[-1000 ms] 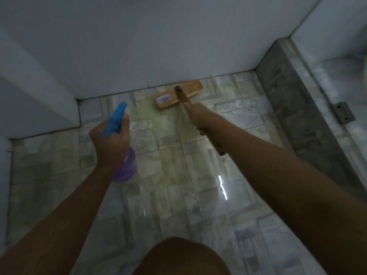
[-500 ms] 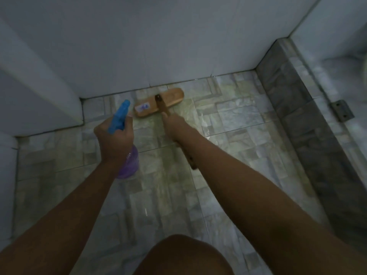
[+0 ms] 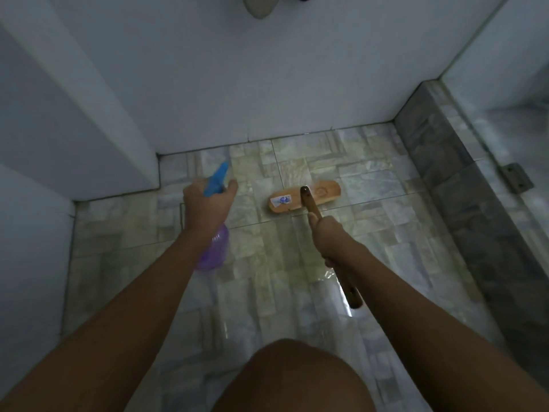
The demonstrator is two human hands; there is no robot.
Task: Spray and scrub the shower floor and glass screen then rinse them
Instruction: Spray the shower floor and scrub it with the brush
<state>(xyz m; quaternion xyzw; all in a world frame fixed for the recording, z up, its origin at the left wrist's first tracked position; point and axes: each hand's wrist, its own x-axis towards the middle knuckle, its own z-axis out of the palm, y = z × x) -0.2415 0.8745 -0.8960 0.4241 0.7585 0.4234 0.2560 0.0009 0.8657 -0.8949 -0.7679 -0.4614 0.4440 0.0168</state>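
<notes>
My left hand (image 3: 208, 203) grips a spray bottle (image 3: 214, 248) with a purple body and a blue trigger head that points toward the far wall. My right hand (image 3: 329, 236) is closed around the brown wooden handle of a scrub brush (image 3: 306, 196). Its wooden head bears a small sticker and lies flat on the wet, pale tiled shower floor (image 3: 267, 278), a short way from the back wall. The handle's end sticks out behind my wrist. The glass screen (image 3: 505, 150) rises along the right side above a dark stone kerb (image 3: 463, 209).
White walls close in the floor at the back and left, with a stepped corner at the left. A metal hinge bracket (image 3: 515, 177) sits at the foot of the glass. My knee (image 3: 297, 379) fills the bottom centre. A grey fixture (image 3: 261, 5) hangs on the wall at the top.
The brush head slid left along the back wall, then came back to the right and toward me. My left hand with the bottle stayed roughly in place. The camera tilted up.
</notes>
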